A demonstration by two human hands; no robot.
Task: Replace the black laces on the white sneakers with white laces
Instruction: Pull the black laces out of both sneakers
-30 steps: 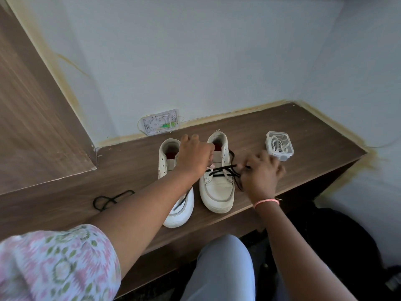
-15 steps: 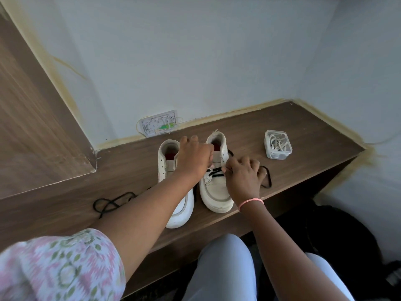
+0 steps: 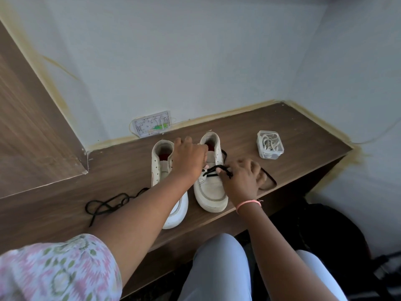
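At the bench's [image 3: 249, 127] near edge two white sneakers stand side by side, toes toward the person. The left sneaker [image 3: 173, 213] shows no lace; a loose black lace [image 3: 108, 205] lies further along the near edge, toward the left end, likely pulled from it. The right sneaker [image 3: 211, 187] still carries its lace [image 3: 213, 170] across the eyelets. The right hand [image 3: 243, 181] pinches a raised loop of that lace, fingers curled, seemingly drawing it out of the holes; its slack trails on the bench beyond the wrist. The left hand [image 3: 188, 157], fingers curled, grips the right sneaker near its tongue, probably to steady it against the pull. Its forearm crosses the left sneaker and hides much of it. Further back, toward the right end, a clear box [image 3: 270, 144] holds the white laces [image 3: 269, 143], untouched. A socket plate [image 3: 152, 124] sits on the wall at the far edge.
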